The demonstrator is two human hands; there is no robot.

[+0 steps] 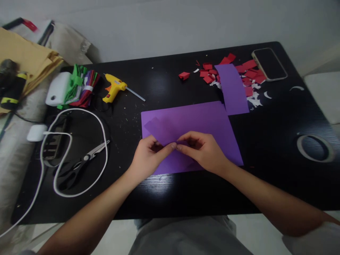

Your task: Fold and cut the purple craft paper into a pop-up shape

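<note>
Between my two hands is a small piece of purple paper [159, 129], tilted up with one end pointing to the far left. My left hand [148, 156] pinches it with the thumb on the near side. My right hand [203, 150] grips it too, and the two thumb tips meet at its near edge. The fingers behind the paper are partly hidden. Beneath both hands lies a larger purple sheet [207, 117], flat on the black table [164, 198]. A cut purple strip [233, 88] rests beyond its far right corner.
Red paper scraps [251, 74] and a phone [269, 63] lie at the far right, a pale ring [316, 148] nearer. On the left are a yellow glue gun [114, 86], scissors [85, 159], a looped white cable [103, 131] and bundled pipe cleaners [77, 85].
</note>
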